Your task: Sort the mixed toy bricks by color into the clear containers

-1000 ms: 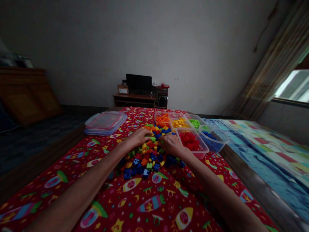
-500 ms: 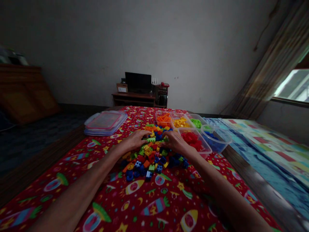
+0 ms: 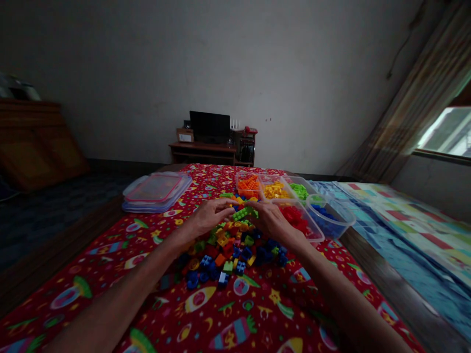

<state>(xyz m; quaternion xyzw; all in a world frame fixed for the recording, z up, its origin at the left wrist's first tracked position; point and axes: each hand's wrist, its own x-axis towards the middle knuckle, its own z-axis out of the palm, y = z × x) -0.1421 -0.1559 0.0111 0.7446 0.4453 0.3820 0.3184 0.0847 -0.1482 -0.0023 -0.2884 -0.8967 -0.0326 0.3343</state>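
Note:
A heap of mixed coloured toy bricks [image 3: 230, 250] lies on a red cloth printed with rockets [image 3: 235, 314]. A long green brick [image 3: 242, 214] is lifted just above the heap. My left hand [image 3: 209, 215] pinches its left end and my right hand [image 3: 270, 219] pinches its right end. Behind and to the right stand clear tubs of sorted bricks: orange [image 3: 248, 184], yellow [image 3: 274, 189], green [image 3: 299, 189], red [image 3: 294, 215] and blue [image 3: 326, 215].
A stack of clear lids with pink rims [image 3: 154, 190] rests at the back left of the cloth. A low wooden stand with a dark screen [image 3: 209, 130] is against the far wall. A patterned mat [image 3: 412, 220] lies to the right by a curtain.
Both hands have risen off the heap and now hold a green brick between them. The view has shifted slightly.

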